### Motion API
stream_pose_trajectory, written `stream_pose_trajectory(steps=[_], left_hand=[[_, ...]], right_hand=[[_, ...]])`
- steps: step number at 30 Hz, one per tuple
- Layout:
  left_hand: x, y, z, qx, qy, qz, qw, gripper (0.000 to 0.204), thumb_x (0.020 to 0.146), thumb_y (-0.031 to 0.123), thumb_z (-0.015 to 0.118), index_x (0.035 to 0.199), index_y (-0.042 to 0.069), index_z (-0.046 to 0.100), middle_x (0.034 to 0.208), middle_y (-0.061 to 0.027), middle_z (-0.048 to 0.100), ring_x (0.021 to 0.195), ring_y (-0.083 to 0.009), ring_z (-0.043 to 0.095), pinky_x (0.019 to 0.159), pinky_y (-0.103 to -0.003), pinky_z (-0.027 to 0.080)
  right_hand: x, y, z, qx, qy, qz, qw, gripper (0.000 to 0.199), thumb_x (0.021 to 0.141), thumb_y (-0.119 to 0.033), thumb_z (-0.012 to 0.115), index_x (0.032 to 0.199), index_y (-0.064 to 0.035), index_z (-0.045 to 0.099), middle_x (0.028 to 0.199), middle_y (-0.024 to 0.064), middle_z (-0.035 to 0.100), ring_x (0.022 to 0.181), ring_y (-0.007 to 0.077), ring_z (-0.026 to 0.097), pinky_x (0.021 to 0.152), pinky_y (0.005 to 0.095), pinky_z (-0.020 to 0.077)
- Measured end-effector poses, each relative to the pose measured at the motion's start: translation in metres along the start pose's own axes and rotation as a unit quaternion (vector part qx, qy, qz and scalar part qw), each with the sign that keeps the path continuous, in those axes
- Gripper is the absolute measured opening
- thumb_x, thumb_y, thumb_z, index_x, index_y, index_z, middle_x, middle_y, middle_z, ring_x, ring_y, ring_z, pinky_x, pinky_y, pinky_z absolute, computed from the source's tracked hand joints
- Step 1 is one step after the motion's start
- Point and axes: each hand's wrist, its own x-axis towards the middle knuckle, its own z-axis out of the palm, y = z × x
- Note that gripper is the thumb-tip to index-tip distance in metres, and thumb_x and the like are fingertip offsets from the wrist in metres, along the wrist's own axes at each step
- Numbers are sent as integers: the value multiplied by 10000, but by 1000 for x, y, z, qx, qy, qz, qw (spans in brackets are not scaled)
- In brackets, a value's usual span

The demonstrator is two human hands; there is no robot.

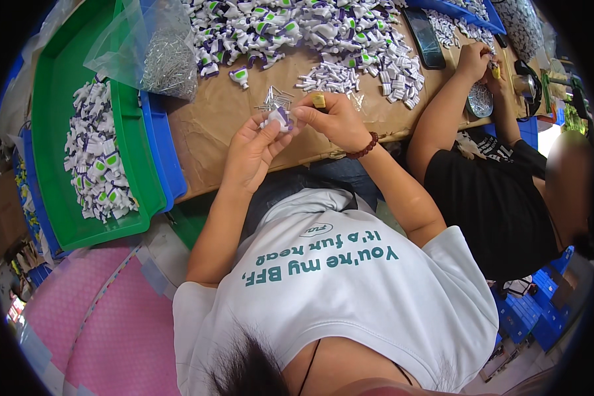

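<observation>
Over the near edge of the brown-covered table, my left hand [253, 146] grips a small white and purple plastic toy part [280, 119] between thumb and fingers. My right hand [333, 122] meets it from the right, its thumb and forefinger pinched together against the part's side. Whatever those fingertips hold is too small to make out. A yellow wrap [319, 100] is around one right finger. Just beyond my hands lies a small heap of loose metal pins [275, 98]. One white, purple and green toy part [239, 77] lies apart from the others.
A big pile of toy parts [257, 30] covers the far table, beside small white striped pieces [402, 80] and a phone [424, 38]. Left are a bag of pins [170, 63] and a green tray [133, 142] holding parts. At right, a co-worker's hands [475, 63] work.
</observation>
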Motion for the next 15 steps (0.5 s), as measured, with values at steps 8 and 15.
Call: stream_pose_trajectory(steps=[8, 15], left_hand=[[-1, 0, -10, -77, -23, -61, 995, 189, 872, 72, 553, 1037, -14, 519, 988, -124, 598, 882, -229, 627, 730, -225, 538], [0, 4, -10, -1, 3, -87, 996, 201, 855, 59, 572, 1034, -17, 520, 978, -132, 609, 853, -247, 633, 725, -242, 545]], right_hand=[[-8, -1, 1, -192, 30, -130, 972, 84, 774, -41, 632, 849, -6, 616, 721, 67, 623, 649, 138, 594, 599, 245, 450], [-15, 3, -4, -285, -3, -267, 920, 216, 657, 52, 590, 852, -37, 614, 723, 115, 575, 672, 289, 570, 583, 341, 452]])
